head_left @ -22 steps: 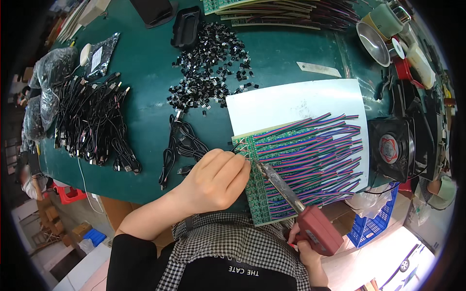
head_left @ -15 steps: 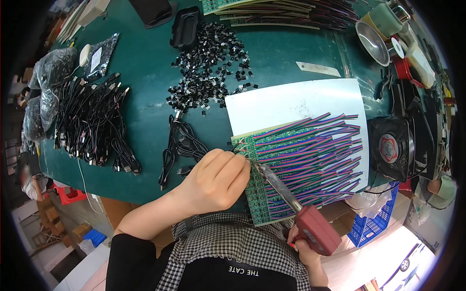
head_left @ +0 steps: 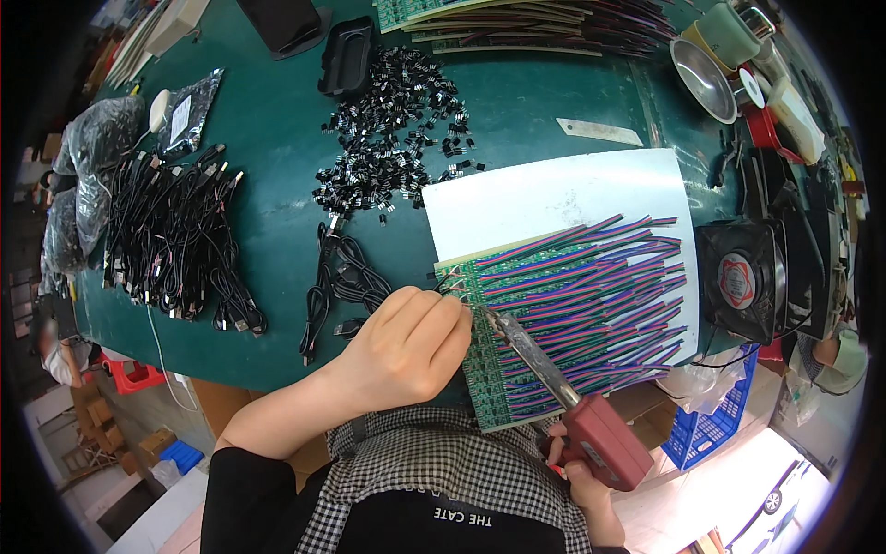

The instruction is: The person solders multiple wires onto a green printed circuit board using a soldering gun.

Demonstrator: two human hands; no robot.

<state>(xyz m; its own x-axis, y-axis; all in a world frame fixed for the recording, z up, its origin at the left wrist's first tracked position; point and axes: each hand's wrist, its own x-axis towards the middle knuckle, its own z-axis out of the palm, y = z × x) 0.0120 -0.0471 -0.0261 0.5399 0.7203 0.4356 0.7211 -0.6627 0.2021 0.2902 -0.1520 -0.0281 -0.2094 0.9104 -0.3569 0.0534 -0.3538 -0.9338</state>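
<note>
1 green circuit board (head_left: 498, 369) under many striped multicoloured wires (head_left: 591, 295).

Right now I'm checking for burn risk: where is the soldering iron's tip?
In the head view, the soldering iron slants up-left from the right hand; its tip sits on the green circuit board, at its left edge beside the left hand.

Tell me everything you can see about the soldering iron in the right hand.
The soldering iron has a chunky dark red handle and a long, dull metal shaft that narrows to a tip. The right hand grips the handle near the lower edge of the picture. The shaft slants up and to the left, low across the green circuit board, with its tip at the board's wire ends beside the left hand. Actual contact cannot be judged.
</note>
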